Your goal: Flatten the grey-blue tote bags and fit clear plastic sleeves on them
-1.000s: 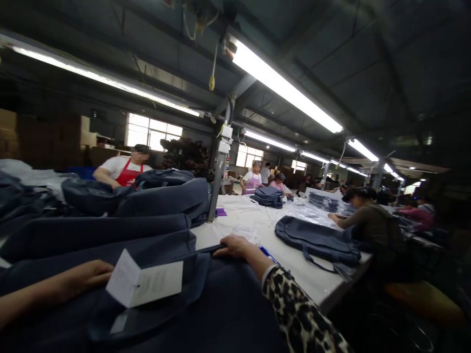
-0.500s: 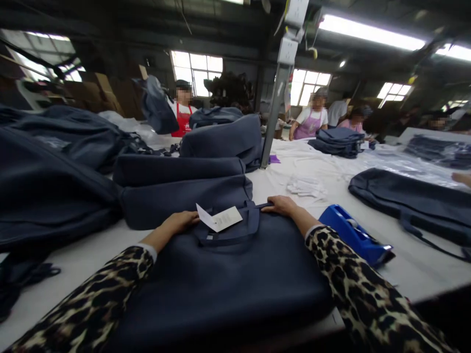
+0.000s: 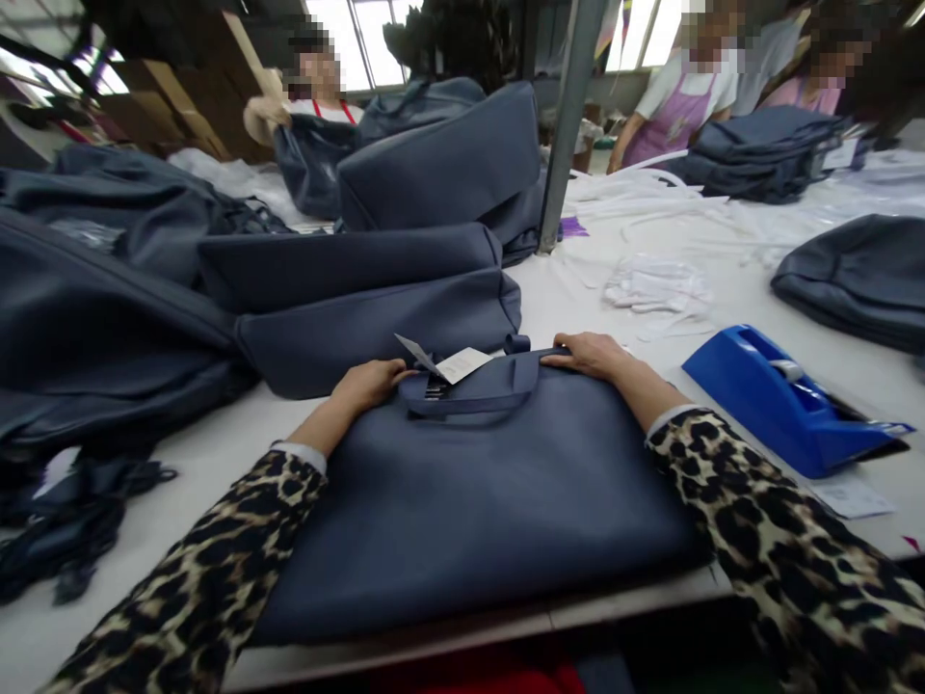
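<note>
A dark blue briefcase-style bag (image 3: 491, 492) lies flat in front of me at the table's near edge. My left hand (image 3: 370, 383) grips its far edge, left of the carry handle (image 3: 469, 405). On the other side of the handle, my right hand (image 3: 589, 355) holds the same edge, thumb and fingers closed on it. A folded paper tag (image 3: 464, 363) stands up at the handle between both hands. Some fingertips are hidden behind the bag's edge.
More blue bags (image 3: 376, 323) are stacked just beyond. A blue tape dispenser (image 3: 787, 395) sits to the right, black straps (image 3: 79, 511) to the left. A metal post (image 3: 568, 135) rises from the table (image 3: 607, 308). A co-worker (image 3: 318, 77) handles a bag at the back; others stand at right.
My view has tilted down, showing the table's front edge. Both hands still hold the bag's far edge. The co-worker at the back has lowered the raised bag.
</note>
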The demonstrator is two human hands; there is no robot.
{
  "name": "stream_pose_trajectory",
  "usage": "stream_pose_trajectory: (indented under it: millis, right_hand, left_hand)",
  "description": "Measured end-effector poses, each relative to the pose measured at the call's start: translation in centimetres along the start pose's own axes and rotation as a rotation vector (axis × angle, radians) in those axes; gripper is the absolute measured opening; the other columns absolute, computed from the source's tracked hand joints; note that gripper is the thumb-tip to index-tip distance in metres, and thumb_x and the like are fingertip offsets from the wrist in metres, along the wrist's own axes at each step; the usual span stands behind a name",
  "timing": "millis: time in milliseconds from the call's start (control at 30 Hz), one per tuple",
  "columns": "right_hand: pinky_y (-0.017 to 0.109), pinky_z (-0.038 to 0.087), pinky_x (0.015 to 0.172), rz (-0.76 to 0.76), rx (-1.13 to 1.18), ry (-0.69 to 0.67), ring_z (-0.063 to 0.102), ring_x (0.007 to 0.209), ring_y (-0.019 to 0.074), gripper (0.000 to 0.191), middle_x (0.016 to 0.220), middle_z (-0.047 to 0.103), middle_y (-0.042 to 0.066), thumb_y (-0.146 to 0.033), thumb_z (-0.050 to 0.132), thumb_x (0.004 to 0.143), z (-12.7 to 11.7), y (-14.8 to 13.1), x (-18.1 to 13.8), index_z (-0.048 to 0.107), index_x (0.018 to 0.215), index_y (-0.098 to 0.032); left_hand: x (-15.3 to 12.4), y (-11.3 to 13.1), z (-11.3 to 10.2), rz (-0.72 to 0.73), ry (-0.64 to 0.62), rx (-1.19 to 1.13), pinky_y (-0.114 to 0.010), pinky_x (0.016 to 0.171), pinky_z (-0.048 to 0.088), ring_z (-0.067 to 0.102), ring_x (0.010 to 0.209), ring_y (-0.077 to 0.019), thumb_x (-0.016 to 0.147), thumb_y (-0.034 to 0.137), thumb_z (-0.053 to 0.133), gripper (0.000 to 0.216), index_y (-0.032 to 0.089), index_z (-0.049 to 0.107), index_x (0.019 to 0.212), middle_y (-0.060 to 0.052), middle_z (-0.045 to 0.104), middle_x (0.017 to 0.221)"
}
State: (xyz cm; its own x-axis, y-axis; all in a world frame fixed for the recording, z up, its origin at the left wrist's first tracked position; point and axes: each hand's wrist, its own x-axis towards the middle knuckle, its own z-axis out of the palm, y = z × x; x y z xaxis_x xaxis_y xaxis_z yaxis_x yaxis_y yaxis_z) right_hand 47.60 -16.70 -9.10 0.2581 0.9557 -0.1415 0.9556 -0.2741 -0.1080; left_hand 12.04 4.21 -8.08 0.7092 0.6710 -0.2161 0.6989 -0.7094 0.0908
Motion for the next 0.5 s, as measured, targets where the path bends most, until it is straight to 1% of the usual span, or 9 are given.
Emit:
stream_pose_trajectory:
  millis: [33,100,167,200,233,300,333,400,500]
  right_hand:
    - [0.039,0.041,0.086,-0.017,-0.008,0.024,0.059,0.103,0.0298,0.067,0.112,0.065,0.015,-0.075,0.038,0.089,-0.2,-0.2,-0.1,0.059,0.120,-0.019]
    - [0.045,0.039,0.092,-0.074,-0.039,0.122,0.053,0.113,0.0324,0.058,0.124,0.060,0.015,-0.066,0.044,0.091,-1.1,-0.9,-0.6,0.058,0.124,-0.020]
    - [0.049,0.037,0.097,-0.141,-0.063,0.263,0.046,0.121,0.0344,0.050,0.133,0.055,0.015,-0.056,0.047,0.094,-2.1,-2.2,-1.9,0.055,0.128,-0.020]
    - [0.050,0.036,0.098,-0.171,-0.061,0.331,0.044,0.124,0.0343,0.047,0.136,0.052,0.015,-0.051,0.048,0.095,-2.6,-2.9,-2.8,0.054,0.131,-0.021]
    - [0.050,0.036,0.099,-0.193,-0.050,0.384,0.043,0.126,0.0336,0.046,0.139,0.050,0.014,-0.048,0.047,0.096,-2.9,-3.7,-3.9,0.052,0.132,-0.021]
    - [0.048,0.036,0.102,-0.238,-0.029,0.438,0.041,0.128,0.0310,0.046,0.143,0.047,0.012,-0.048,0.044,0.097,-2.8,-5.0,-6.7,0.050,0.135,-0.022]
    - [0.047,0.035,0.104,-0.264,-0.031,0.434,0.040,0.130,0.0301,0.048,0.145,0.045,0.011,-0.049,0.042,0.097,-2.3,-5.5,-8.3,0.049,0.136,-0.023]
    - [0.048,0.032,0.109,-0.312,-0.072,0.389,0.036,0.136,0.0299,0.053,0.150,0.040,0.010,-0.055,0.040,0.097,-0.5,-5.8,-11.4,0.044,0.141,-0.025]
    - [0.053,0.023,0.114,-0.326,-0.152,0.333,0.024,0.144,0.0303,0.062,0.156,0.033,0.008,-0.060,0.035,0.097,2.9,-5.3,-15.2,0.033,0.149,-0.028]
  left_hand:
    - [-0.2,0.0,-0.8,0.009,0.036,-0.038,-0.030,0.082,0.045,0.064,0.094,-0.0234,0.096,0.054,0.032,0.044,0.023,0.061,0.106,-0.007,0.069,0.101]
    - [-1.4,0.4,-2.8,0.060,0.190,-0.106,-0.031,0.089,0.044,0.062,0.101,-0.0225,0.097,0.045,0.034,0.038,0.021,0.059,0.113,-0.007,0.067,0.109]
    - [-3.9,1.7,-4.5,0.166,0.376,-0.137,-0.033,0.099,0.041,0.057,0.112,-0.0221,0.098,0.039,0.034,0.036,0.020,0.057,0.119,-0.008,0.064,0.119]
    - [-5.5,2.7,-4.9,0.241,0.430,-0.135,-0.035,0.104,0.038,0.054,0.118,-0.0221,0.099,0.038,0.033,0.037,0.020,0.056,0.122,-0.008,0.061,0.125]
    - [-7.3,3.8,-4.8,0.328,0.436,-0.133,-0.036,0.108,0.034,0.050,0.124,-0.0217,0.100,0.038,0.033,0.038,0.021,0.054,0.126,-0.008,0.057,0.133]
    - [-11.0,5.8,-3.4,0.501,0.312,-0.099,-0.041,0.116,0.025,0.039,0.137,-0.0216,0.100,0.041,0.035,0.042,0.025,0.046,0.138,-0.005,0.044,0.149]
    - [-12.6,6.4,-2.2,0.544,0.233,-0.069,-0.044,0.118,0.019,0.032,0.141,-0.0222,0.100,0.044,0.036,0.046,0.027,0.041,0.143,-0.005,0.037,0.154]
    - [-15.4,7.0,0.6,0.561,0.120,-0.012,-0.051,0.119,0.011,0.022,0.146,-0.0247,0.100,0.048,0.038,0.054,0.031,0.030,0.150,-0.004,0.025,0.160]
    - [-17.8,6.4,3.9,0.508,0.133,0.041,-0.057,0.118,0.004,0.011,0.149,-0.0297,0.098,0.053,0.039,0.060,0.035,0.022,0.153,-0.003,0.016,0.162]
